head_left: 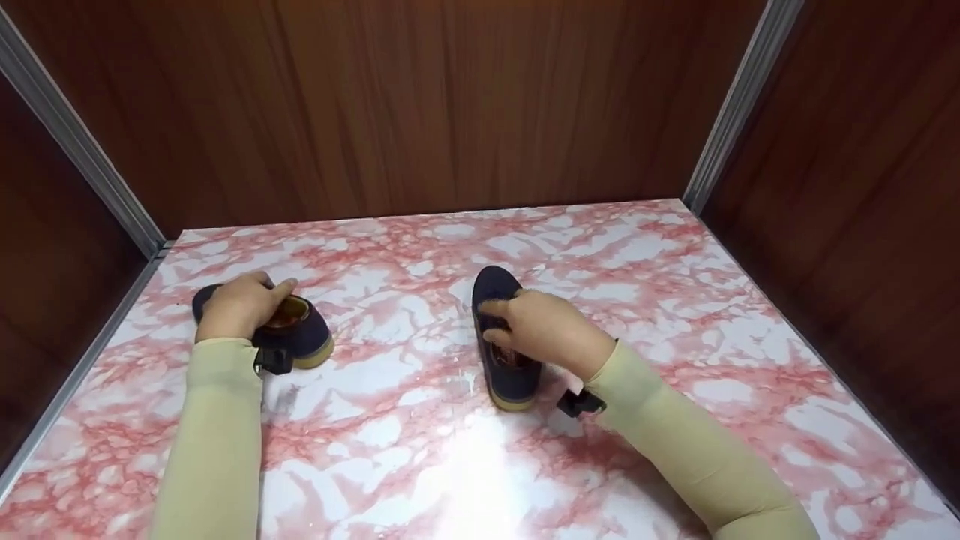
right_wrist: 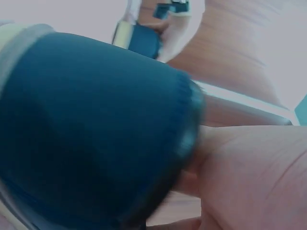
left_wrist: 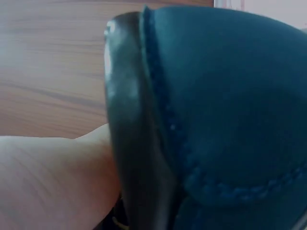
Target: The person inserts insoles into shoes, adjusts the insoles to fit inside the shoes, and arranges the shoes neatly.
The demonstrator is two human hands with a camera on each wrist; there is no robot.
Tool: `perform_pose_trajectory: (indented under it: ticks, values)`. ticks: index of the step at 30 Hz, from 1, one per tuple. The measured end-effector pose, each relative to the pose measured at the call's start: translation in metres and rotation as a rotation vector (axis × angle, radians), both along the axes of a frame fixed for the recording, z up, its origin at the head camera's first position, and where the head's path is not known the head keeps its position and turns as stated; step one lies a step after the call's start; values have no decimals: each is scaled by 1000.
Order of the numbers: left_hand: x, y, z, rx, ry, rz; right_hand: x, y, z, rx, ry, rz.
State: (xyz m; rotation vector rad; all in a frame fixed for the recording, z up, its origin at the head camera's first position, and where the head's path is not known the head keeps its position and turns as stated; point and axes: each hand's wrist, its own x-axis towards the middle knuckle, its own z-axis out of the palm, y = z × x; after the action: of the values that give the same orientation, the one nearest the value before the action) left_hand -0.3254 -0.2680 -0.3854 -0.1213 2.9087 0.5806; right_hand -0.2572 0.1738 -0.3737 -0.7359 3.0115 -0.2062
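Observation:
Two dark blue slip-on shoes with tan soles are on a red-and-white marbled table. My left hand [head_left: 241, 306] grips the left shoe [head_left: 309, 339] over its front, thumb by the opening; its heel points toward the lower right. On the right shoe [head_left: 495, 283], toe pointing away from me, my right hand [head_left: 553, 328] holds the upper just ahead of the opening. Close up, the left wrist view shows the left shoe's stitched heel [left_wrist: 230, 105]. The right shoe's heel [right_wrist: 91, 124] fills much of the right wrist view, hiding most of the fingertips.
Brown wood-grain panels [head_left: 450, 105] enclose the marbled table [head_left: 390, 285] at the back and both sides. Metal corner posts [head_left: 731, 112] stand at the back corners. A small black wrist camera [head_left: 581, 403] sits by the right cuff, another [head_left: 274, 361] by the left cuff.

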Motion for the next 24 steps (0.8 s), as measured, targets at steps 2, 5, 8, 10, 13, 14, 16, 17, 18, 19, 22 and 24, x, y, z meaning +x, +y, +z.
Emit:
perform_pose_trajectory:
  ticks: [2, 5, 8, 10, 13, 14, 16, 17, 18, 19, 22, 24]
  values:
    - [1, -1, 2, 19, -3, -7, -2, 5, 8, -21, -13, -43]
    - [2, -2, 4, 45, -14, -17, -4, 14, 17, -31, 1, -109]
    - [2, -4, 5, 56, -38, -30, -6, 24, 23, 6, 20, -157]
    - [2, -5, 6, 50, -49, -40, -7, 31, 24, 40, 15, -179]
    - [2, -8, 6, 41, -54, -57, -10, 38, 25, 89, -20, -200]
    - [2, -8, 7, 36, -53, -68, -11, 41, 25, 102, -33, -202]
    - [2, -11, 6, 34, -46, -103, -13, 44, 25, 117, -52, -196]
    - [3, -11, 6, 30, -45, -122, -14, 46, 25, 120, -59, -193]
    - [3, -11, 7, 20, -41, -139, -16, 47, 25, 120, -64, -191]
    - [4, -12, 7, 12, -34, -149, -17, 49, 25, 117, -69, -189]
    - [7, -11, 11, 11, 8, -95, -20, 52, 25, 117, -90, -192]
    - [11, -11, 15, 22, 23, -15, -22, 53, 25, 119, -106, -199]
